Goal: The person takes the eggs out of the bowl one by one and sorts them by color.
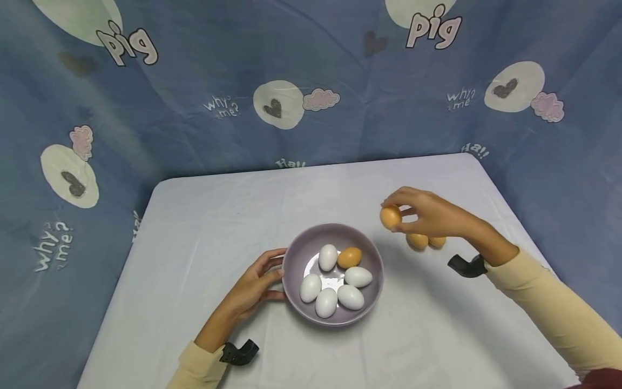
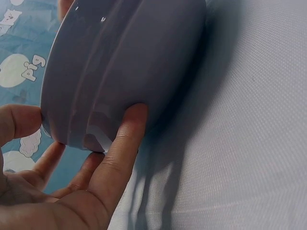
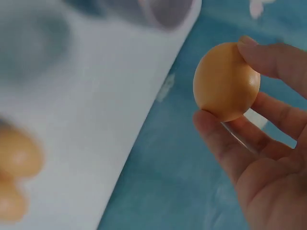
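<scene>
A purple-grey bowl (image 1: 333,322) stands on the table with several white eggs (image 1: 351,297) and one brown egg (image 1: 349,257) inside. My left hand (image 1: 255,283) touches the bowl's left side, its spread fingertips resting against the rim and outer wall; the left wrist view shows one long finger (image 2: 125,148) pressed on the lower wall. To the right and above the tabletop, my right hand (image 1: 427,212) pinches another brown egg (image 1: 390,217) between thumb and fingertips, also plain in the right wrist view. Below that hand lie two more brown eggs (image 1: 417,241), partly hidden by it.
A white cloth covers the table (image 1: 218,216). Behind and beside it hangs a blue printed curtain (image 1: 194,97) with pig lettering and hearts. Black wrist mounts (image 1: 239,353) sit at both cuffs.
</scene>
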Available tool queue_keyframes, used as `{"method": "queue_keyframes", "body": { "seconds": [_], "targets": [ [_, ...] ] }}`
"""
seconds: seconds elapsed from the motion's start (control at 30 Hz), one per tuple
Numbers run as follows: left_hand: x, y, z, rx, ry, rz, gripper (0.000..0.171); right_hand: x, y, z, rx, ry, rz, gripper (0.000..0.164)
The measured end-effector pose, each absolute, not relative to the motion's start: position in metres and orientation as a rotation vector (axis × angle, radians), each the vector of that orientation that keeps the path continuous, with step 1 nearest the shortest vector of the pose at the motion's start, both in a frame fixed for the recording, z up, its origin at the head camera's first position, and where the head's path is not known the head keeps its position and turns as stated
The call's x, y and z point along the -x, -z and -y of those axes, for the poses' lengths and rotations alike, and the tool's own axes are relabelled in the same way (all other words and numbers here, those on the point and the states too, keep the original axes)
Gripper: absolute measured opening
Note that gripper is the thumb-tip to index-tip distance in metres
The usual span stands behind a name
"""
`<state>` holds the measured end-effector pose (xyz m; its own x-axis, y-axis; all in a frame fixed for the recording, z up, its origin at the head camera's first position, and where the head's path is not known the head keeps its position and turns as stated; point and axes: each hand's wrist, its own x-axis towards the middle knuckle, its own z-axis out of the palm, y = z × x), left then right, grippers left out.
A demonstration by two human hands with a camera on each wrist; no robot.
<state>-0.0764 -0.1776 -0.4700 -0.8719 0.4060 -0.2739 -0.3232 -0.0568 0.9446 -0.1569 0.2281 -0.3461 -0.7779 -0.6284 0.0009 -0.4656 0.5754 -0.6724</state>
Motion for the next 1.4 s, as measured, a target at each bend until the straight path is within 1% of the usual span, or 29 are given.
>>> {"method": "queue_keyframes", "body": {
  "seconds": [0.23,0.4,0.7,1.2,1.4],
  "targets": [
    [0.078,0.47,0.177,-0.109,-1.956,-1.739,0.053,0.152,0.361,-0.295,0.759,0.994,-2.694,0.045],
    [0.076,0.471,0.178,-0.113,-1.956,-1.738,0.053,0.149,0.376,-0.324,0.719,0.96,-2.778,0.044],
    [0.075,0.471,0.18,-0.09,-1.953,-1.742,0.054,0.152,0.391,-0.344,0.641,0.882,-2.77,0.045],
    [0.076,0.472,0.178,-0.106,-1.958,-1.728,0.055,0.157,0.422,-0.363,0.658,0.791,-2.767,0.044],
    [0.076,0.472,0.178,-0.1,-1.949,-1.737,0.056,0.158,0.428,-0.365,0.651,0.795,-2.757,0.045]
  ]
}}
